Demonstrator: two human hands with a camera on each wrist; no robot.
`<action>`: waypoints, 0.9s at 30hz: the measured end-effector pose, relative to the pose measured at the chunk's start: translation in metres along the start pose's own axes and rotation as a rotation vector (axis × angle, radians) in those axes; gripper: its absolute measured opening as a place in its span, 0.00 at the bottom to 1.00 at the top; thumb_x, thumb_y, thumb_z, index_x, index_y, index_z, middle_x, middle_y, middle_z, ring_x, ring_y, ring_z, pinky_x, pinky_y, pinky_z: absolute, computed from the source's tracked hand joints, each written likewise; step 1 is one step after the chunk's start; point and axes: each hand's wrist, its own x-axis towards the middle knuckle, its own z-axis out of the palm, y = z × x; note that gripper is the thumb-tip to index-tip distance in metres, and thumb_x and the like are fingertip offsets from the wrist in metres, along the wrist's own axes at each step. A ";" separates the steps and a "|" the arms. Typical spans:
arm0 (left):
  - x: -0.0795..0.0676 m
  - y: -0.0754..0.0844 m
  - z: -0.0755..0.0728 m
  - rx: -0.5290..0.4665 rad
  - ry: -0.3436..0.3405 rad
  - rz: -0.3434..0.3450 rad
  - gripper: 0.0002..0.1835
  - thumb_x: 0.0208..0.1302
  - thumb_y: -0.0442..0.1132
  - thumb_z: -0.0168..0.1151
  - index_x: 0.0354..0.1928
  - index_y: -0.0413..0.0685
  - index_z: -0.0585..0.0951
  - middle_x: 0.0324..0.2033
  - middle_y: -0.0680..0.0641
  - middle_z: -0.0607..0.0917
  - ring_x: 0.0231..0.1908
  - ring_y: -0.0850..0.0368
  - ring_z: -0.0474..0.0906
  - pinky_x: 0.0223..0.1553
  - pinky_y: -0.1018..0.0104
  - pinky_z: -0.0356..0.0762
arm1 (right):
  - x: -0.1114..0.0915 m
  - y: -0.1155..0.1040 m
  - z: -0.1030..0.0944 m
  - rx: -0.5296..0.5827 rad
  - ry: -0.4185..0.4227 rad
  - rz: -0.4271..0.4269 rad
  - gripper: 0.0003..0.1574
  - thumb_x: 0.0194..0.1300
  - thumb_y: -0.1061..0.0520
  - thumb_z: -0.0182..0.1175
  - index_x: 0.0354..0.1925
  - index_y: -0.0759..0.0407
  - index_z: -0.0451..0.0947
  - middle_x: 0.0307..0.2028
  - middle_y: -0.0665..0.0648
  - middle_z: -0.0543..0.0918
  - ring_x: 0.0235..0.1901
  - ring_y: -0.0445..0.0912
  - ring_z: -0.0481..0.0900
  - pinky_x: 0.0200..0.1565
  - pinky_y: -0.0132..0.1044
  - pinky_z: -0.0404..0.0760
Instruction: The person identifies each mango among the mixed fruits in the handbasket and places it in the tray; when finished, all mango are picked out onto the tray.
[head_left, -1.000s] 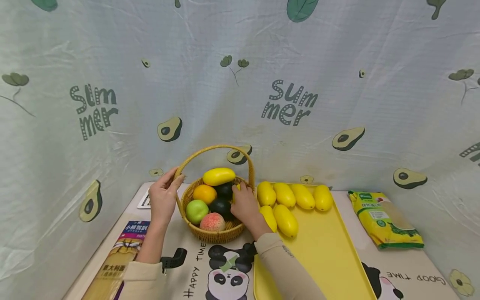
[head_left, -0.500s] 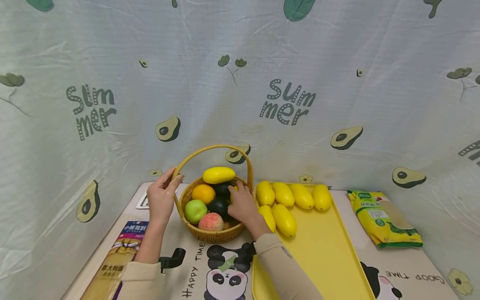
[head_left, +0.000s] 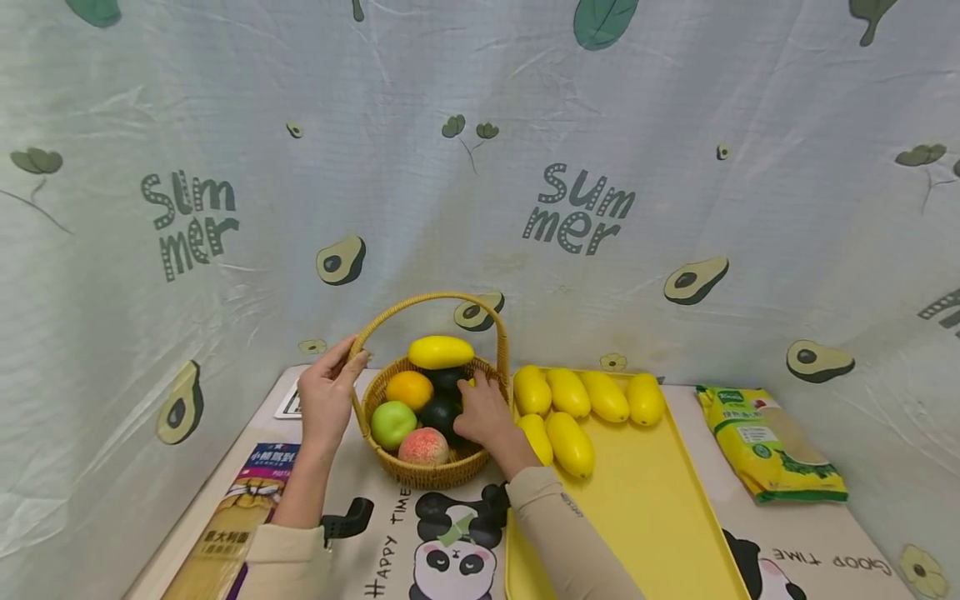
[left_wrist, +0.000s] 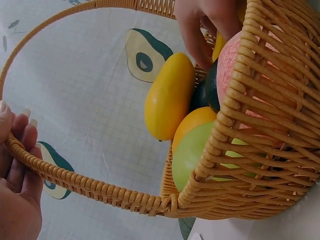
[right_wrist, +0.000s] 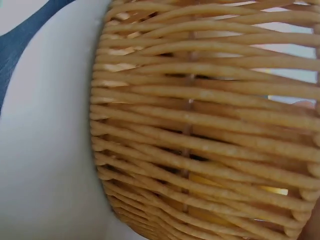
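A wicker basket (head_left: pixel 431 475) with a tall arched handle (head_left: pixel 431 296) stands at the back of the table. My left hand (head_left: pixel 327 396) holds the left side of that handle, fingers behind it in the left wrist view. My right hand (head_left: pixel 491 417) reaches into the basket's right side and grips a yellow mango (left_wrist: pixel 218 46), mostly hidden by the fingers. Around it lie a green apple (head_left: pixel 393 425), a peach (head_left: pixel 424 447), an orange (head_left: pixel 409 389), dark avocado-like fruits (head_left: pixel 440 414) and another mango (head_left: pixel 441 352). Basket weave fills the right wrist view.
Right of the basket, a yellow tray (head_left: pixel 645 508) bears several mangoes (head_left: pixel 572 444). A green-yellow food packet (head_left: pixel 772 442) lies beyond it. A pasta packet (head_left: pixel 232 525) is at the left. A printed curtain (head_left: pixel 480 208) hangs close behind.
My right hand has sunk slightly deeper into the basket, and less of the mango under its fingers shows. The left hand keeps its hold on the handle.
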 end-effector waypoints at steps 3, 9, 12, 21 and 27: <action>0.000 -0.001 0.002 0.006 0.003 0.003 0.22 0.69 0.47 0.63 0.62 0.49 0.80 0.52 0.39 0.86 0.43 0.77 0.81 0.47 0.86 0.78 | 0.000 0.000 -0.002 0.017 -0.018 0.015 0.37 0.56 0.55 0.63 0.66 0.56 0.73 0.65 0.64 0.69 0.60 0.60 0.71 0.62 0.52 0.77; 0.001 -0.002 0.005 0.003 -0.004 0.011 0.22 0.69 0.47 0.63 0.62 0.48 0.80 0.53 0.38 0.86 0.43 0.78 0.80 0.47 0.86 0.78 | -0.005 0.000 -0.002 0.086 0.068 0.044 0.38 0.54 0.59 0.63 0.65 0.54 0.73 0.69 0.63 0.67 0.62 0.62 0.69 0.60 0.57 0.76; 0.001 -0.003 0.006 0.004 -0.003 0.012 0.23 0.68 0.47 0.63 0.62 0.47 0.80 0.53 0.38 0.85 0.42 0.78 0.80 0.47 0.86 0.78 | -0.006 0.001 0.000 0.112 0.130 0.022 0.38 0.52 0.61 0.63 0.64 0.54 0.74 0.70 0.62 0.65 0.65 0.62 0.66 0.59 0.62 0.75; -0.001 -0.002 0.004 0.015 -0.003 0.004 0.23 0.69 0.47 0.62 0.63 0.48 0.80 0.53 0.37 0.85 0.42 0.79 0.80 0.47 0.87 0.77 | -0.011 0.003 -0.008 0.287 0.230 -0.023 0.38 0.47 0.62 0.63 0.61 0.56 0.77 0.69 0.61 0.68 0.64 0.59 0.67 0.63 0.55 0.74; 0.000 -0.001 0.002 0.000 0.014 0.003 0.22 0.69 0.47 0.63 0.62 0.48 0.80 0.52 0.37 0.86 0.42 0.78 0.81 0.47 0.86 0.77 | -0.014 -0.002 -0.031 0.356 0.233 -0.059 0.39 0.48 0.62 0.63 0.63 0.55 0.76 0.68 0.60 0.68 0.65 0.58 0.66 0.63 0.53 0.74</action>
